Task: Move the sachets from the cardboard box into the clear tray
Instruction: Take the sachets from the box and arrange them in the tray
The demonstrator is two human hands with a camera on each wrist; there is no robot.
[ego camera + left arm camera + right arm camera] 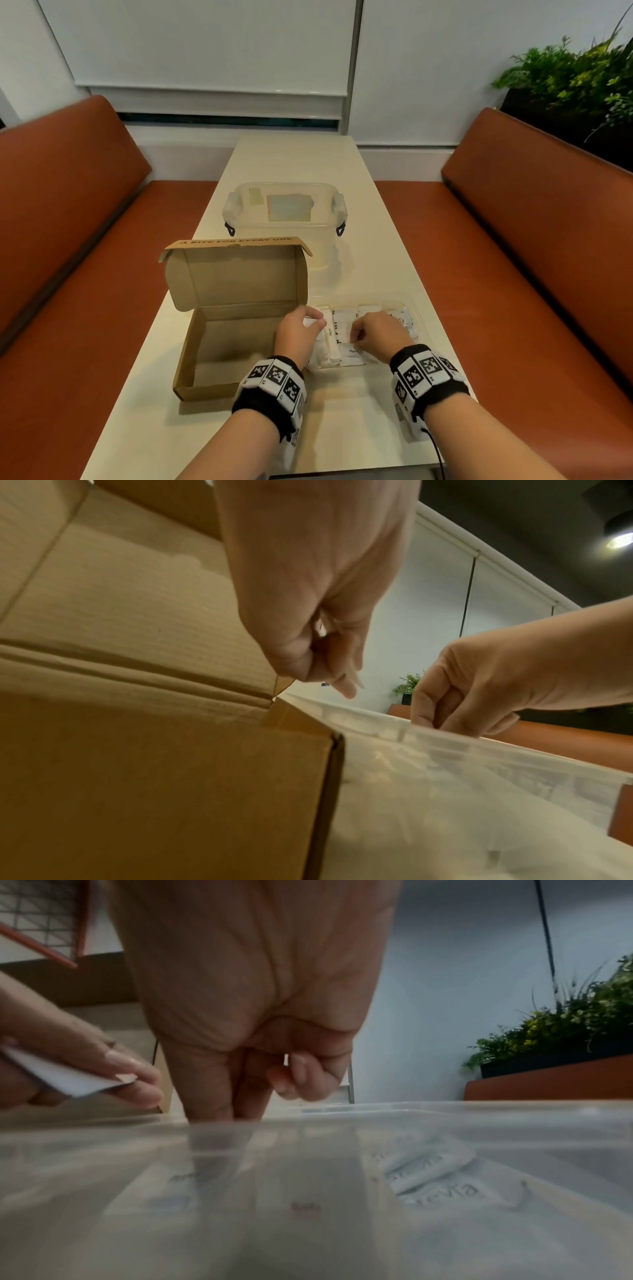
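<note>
Pinching a white sachet [65, 1077] between thumb and fingers, the left hand [298, 334] hovers over the left end of the clear tray [416, 310], just beside the cardboard box [191, 353]. The right hand [378, 337] reaches down into the tray's middle, its fingers [219, 1085] curled and its tips dipping below the rim among the sachets lying there; from the pictures I cannot tell whether it grips one of them. The two hands are close together but apart. The tray sits on the pale table [342, 428], touching or nearly touching the box's right wall, and holds rows of white sachets [344, 325], one at the right end printed with letters. The box stands open, lid tilted up and back, and its floor shows bare cardboard. Behind both stands a lidded clear container [284, 222] with dark clips. Orange benches [513, 274] run along either side, with a green plant [565, 78] at the far right
</note>
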